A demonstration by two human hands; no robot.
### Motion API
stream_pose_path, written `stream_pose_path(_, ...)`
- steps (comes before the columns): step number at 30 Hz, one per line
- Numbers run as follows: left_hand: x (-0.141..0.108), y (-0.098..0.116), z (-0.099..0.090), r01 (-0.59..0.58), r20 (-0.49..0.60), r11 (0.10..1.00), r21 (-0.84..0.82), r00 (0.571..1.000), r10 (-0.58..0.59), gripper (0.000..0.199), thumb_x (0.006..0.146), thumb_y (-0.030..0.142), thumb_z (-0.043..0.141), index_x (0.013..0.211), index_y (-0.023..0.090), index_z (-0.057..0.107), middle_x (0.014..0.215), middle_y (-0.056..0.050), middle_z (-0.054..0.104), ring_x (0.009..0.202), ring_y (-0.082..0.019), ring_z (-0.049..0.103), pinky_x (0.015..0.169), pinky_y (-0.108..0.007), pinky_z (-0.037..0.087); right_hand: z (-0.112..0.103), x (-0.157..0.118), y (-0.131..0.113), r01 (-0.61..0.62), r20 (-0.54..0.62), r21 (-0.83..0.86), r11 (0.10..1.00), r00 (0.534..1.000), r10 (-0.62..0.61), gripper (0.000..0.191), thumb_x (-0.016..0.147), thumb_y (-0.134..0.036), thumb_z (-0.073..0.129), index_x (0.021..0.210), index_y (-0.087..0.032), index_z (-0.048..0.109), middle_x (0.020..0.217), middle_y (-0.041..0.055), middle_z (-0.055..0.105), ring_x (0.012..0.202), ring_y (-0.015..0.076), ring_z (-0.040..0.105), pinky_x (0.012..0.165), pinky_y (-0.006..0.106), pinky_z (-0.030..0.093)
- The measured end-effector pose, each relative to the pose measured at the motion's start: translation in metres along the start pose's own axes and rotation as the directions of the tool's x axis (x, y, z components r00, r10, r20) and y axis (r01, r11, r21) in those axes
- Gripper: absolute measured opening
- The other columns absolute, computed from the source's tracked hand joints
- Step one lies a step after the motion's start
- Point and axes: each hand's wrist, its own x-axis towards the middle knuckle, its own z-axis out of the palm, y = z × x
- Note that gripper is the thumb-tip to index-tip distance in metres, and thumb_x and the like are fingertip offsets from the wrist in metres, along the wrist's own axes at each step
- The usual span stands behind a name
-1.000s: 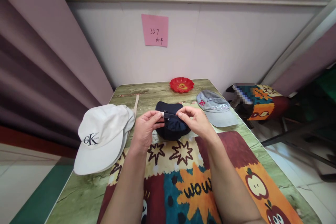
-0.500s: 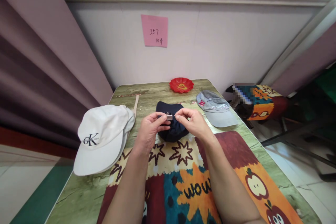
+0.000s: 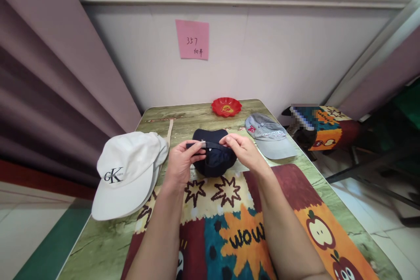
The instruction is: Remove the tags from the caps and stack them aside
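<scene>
A dark navy baseball cap (image 3: 218, 164) rests on the table with its brim pointing away from me and its back strap towards me. My left hand (image 3: 182, 157) pinches the metal buckle (image 3: 203, 144) of the strap between thumb and fingers, and a dark strap end sticks out to the left of it. My right hand (image 3: 241, 148) pinches the strap (image 3: 215, 145) at its right side, so the strap runs stretched between both hands above the cap's opening. Parts of the cap are hidden behind my fingers.
White caps (image 3: 127, 175) are stacked at the left, the top one bearing black letters. A grey cap (image 3: 271, 135) lies at the right. Behind stands a red scalloped dish (image 3: 226, 107). A patterned mat (image 3: 229, 201) covers the near table, and a wall (image 3: 229, 52) rises behind.
My left hand has moved left with the buckle, away from my right hand. More of the dark strap now shows between the hands, and a strap end pokes out left of the buckle.
</scene>
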Motion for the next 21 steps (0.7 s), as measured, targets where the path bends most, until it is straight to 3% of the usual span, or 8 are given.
stream_pose_path(3, 0.005, 0.001, -0.005, 0.001, -0.06, 0.998, -0.059, 0.998, -0.004, 0.036, 0.054, 0.027, 0.089, 0.079, 0.012, 0.069, 0.069, -0.002, 0.07, 0.059, -0.013, 0.067, 0.057, -0.023, 0.058, -0.008, 0.001, 0.006, 0.003, 0.057, 0.006, 1.0, 0.998, -0.003, 0.04, 0.098, -0.044, 0.041, 0.094, -0.018, 0.072, 0.095, 0.0048, 0.073, 0.092, 0.0179, 0.065, 0.083, 0.029, 0.046)
stream_pose_path(7, 0.008, 0.0, -0.009, 0.011, -0.066, 0.997, -0.075, 0.998, -0.016, 0.035, 0.054, 0.026, 0.089, 0.079, 0.012, 0.069, 0.068, -0.001, 0.069, 0.059, -0.013, 0.066, 0.058, -0.024, 0.057, -0.011, -0.001, 0.01, -0.047, 0.179, -0.033, 0.998, 0.982, 0.052, 0.028, 0.09, -0.042, 0.056, 0.095, -0.019, 0.071, 0.091, 0.0016, 0.07, 0.084, 0.0167, 0.061, 0.075, 0.027, 0.043)
stream_pose_path(11, 0.008, 0.001, -0.015, 0.0, 0.031, 0.998, 0.055, 1.0, -0.002, 0.032, 0.057, 0.031, 0.088, 0.076, 0.013, 0.07, 0.073, -0.004, 0.07, 0.061, -0.013, 0.064, 0.057, -0.024, 0.053, -0.011, -0.001, 0.016, -0.089, 0.14, 0.052, 0.995, 0.987, 0.081, 0.023, 0.084, -0.038, 0.059, 0.087, -0.017, 0.068, 0.072, -0.0022, 0.061, 0.066, 0.0127, 0.051, 0.063, 0.025, 0.037)
stream_pose_path(16, 0.006, 0.003, -0.019, -0.218, 0.161, 0.922, 0.321, 0.972, 0.174, 0.026, 0.066, 0.035, 0.083, 0.068, 0.013, 0.069, 0.115, -0.011, 0.069, 0.064, -0.008, 0.059, 0.05, -0.019, 0.041, -0.015, 0.001, 0.018, -0.092, 0.089, 0.042, 0.995, 0.992, 0.088, 0.016, 0.083, -0.027, 0.051, 0.078, -0.019, 0.064, 0.067, -0.0033, 0.056, 0.064, 0.0125, 0.048, 0.061, 0.024, 0.034)
stream_pose_path(18, 0.005, 0.002, -0.018, -0.223, 0.238, 0.911, 0.348, 0.961, 0.144, 0.026, 0.071, 0.036, 0.08, 0.07, 0.014, 0.066, 0.127, -0.011, 0.064, 0.058, -0.006, 0.054, 0.049, -0.02, 0.041, -0.016, 0.0, 0.011, -0.081, 0.098, -0.008, 0.997, 0.992, 0.082, 0.02, 0.084, -0.026, 0.047, 0.076, -0.019, 0.064, 0.069, -0.0023, 0.059, 0.067, 0.0132, 0.05, 0.063, 0.025, 0.035)
stream_pose_path(21, 0.002, 0.0, -0.014, -0.208, 0.344, 0.915, 0.344, 0.935, 0.084, 0.024, 0.078, 0.037, 0.075, 0.075, 0.015, 0.064, 0.128, -0.01, 0.064, 0.058, -0.006, 0.055, 0.053, -0.022, 0.045, -0.011, -0.002, -0.002, -0.035, 0.127, -0.049, 0.998, 0.991, 0.041, 0.023, 0.087, -0.036, 0.055, 0.081, -0.019, 0.068, 0.078, -0.001, 0.066, 0.075, 0.0145, 0.056, 0.069, 0.026, 0.038)
